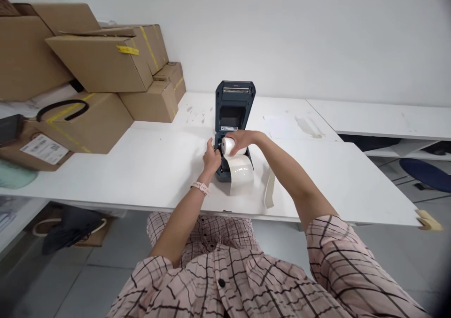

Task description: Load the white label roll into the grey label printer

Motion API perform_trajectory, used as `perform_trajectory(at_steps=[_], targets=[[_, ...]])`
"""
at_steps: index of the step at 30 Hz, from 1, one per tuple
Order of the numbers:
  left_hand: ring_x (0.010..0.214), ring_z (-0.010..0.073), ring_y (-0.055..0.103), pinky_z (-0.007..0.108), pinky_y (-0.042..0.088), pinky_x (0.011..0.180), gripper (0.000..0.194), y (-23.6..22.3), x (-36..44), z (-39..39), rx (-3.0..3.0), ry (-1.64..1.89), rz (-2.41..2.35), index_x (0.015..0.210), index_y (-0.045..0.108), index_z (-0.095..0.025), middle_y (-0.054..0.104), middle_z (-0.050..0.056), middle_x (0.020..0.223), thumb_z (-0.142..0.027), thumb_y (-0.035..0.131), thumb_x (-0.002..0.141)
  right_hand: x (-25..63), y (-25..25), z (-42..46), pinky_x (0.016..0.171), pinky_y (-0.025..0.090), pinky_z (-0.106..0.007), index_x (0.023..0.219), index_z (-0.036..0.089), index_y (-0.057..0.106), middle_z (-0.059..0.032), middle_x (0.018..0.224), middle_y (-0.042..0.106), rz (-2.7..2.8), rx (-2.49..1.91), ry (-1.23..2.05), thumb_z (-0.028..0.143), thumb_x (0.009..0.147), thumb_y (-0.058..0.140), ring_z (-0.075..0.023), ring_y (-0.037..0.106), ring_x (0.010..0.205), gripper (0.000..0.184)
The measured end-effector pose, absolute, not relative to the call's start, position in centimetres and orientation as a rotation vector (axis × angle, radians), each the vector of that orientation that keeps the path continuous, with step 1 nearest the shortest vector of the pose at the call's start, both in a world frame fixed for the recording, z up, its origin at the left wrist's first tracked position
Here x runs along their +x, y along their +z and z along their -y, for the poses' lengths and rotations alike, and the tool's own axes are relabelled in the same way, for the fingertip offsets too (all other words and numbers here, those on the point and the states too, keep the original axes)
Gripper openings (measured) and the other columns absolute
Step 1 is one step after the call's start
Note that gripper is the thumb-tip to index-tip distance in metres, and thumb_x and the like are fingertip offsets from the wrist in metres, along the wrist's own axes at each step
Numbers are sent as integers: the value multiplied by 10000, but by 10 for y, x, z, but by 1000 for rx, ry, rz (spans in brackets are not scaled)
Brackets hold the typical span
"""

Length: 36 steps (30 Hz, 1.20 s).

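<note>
A dark label printer (234,106) stands on the white table with its lid raised. My right hand (240,140) is wrapped over a white label roll (228,145) and holds it inside the printer's bay. From the roll a strip of labels (241,177) hangs out over the printer's front onto the table. At the printer's left side, my left hand (212,159) has its fingers bent against the edge of the bay, the thumb pointing up. What those fingertips grip, if anything, is hidden. A loose strip of backing paper (269,191) lies right of the printer.
Cardboard boxes (98,64) are stacked on the left of the table (158,167), one with a black strap (63,104). A white wall stands behind. At the right are a shelf unit (398,149) and a dark blue stool (428,174). A dark bag (72,228) sits below left.
</note>
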<state>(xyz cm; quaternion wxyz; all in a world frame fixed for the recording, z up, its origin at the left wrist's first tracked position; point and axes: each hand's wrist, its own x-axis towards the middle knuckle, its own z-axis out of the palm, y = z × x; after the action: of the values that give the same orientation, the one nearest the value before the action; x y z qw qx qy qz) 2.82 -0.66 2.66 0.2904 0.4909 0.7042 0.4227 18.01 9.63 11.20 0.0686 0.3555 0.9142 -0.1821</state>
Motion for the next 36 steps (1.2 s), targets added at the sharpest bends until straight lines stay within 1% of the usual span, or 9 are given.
perform_trajectory(at_steps=[4,7,10,14,17,21,23,31,36], targets=[[1357,282,597,460,389,1187,712,27,29,6,1314,1110,-1893,1583,362,-220,687,86,1406,-146,504,888,171,96,-98,922,568,-444,1230,207,651,-129,1280,718,-2711,1126,-536,509,664,870,-356,699,1123,678],[1369,288,586,457,381,1189,718,29,29,5,1304,1090,-1911,1581,368,-212,680,97,1415,-138,516,882,168,89,-101,967,562,-442,1348,173,605,-165,1399,665,-2652,1174,-492,521,739,826,-369,671,1221,736],[1382,281,575,457,369,1197,699,30,28,6,1294,1094,-1892,1580,367,-217,666,97,1435,-142,505,899,174,85,-94,1090,507,-481,1491,142,506,-191,1538,558,-2722,1140,-451,510,819,772,-384,580,1371,812],[1386,270,574,443,361,1210,673,25,25,5,1242,1174,-1824,1549,416,-232,667,91,1431,-146,539,892,193,71,-45,1138,477,-524,1508,171,514,-159,1534,574,-3101,1111,-399,431,970,599,-346,570,1398,604],[1387,253,573,421,366,1215,676,16,25,0,1183,1284,-1697,1535,430,-203,645,112,1454,-115,548,875,202,50,12,1164,469,-513,1474,182,564,-145,1533,579,-3240,1142,-366,475,1057,438,-315,557,1420,525],[1427,220,532,371,400,1202,675,3,27,-7,1021,1439,-1401,1542,394,-135,535,159,1560,-99,505,877,199,32,62,1230,387,-550,1491,224,552,-112,1630,465,-3200,1392,-212,563,1061,408,-320,403,1537,567],[1452,227,503,375,403,1204,649,-1,28,-7,962,1459,-1304,1520,426,-136,510,155,1582,-117,512,877,196,30,68,1225,389,-548,1492,249,551,-91,1632,465,-3187,1446,-180,591,1048,427,-316,402,1537,573],[1464,255,489,387,393,1215,637,4,26,-2,922,1449,-1258,1485,490,-180,508,123,1593,-193,600,857,196,33,62,1106,475,-555,1518,251,519,-116,1639,450,-3176,1388,-156,671,989,496,-368,417,1514,676],[1468,271,485,394,391,1217,620,13,28,9,926,1434,-1294,1478,498,-185,527,128,1576,-273,653,885,198,32,65,1190,388,-599,1562,215,468,-141,1677,373,-3181,1377,-292,692,940,574,-384,330,1561,791]])
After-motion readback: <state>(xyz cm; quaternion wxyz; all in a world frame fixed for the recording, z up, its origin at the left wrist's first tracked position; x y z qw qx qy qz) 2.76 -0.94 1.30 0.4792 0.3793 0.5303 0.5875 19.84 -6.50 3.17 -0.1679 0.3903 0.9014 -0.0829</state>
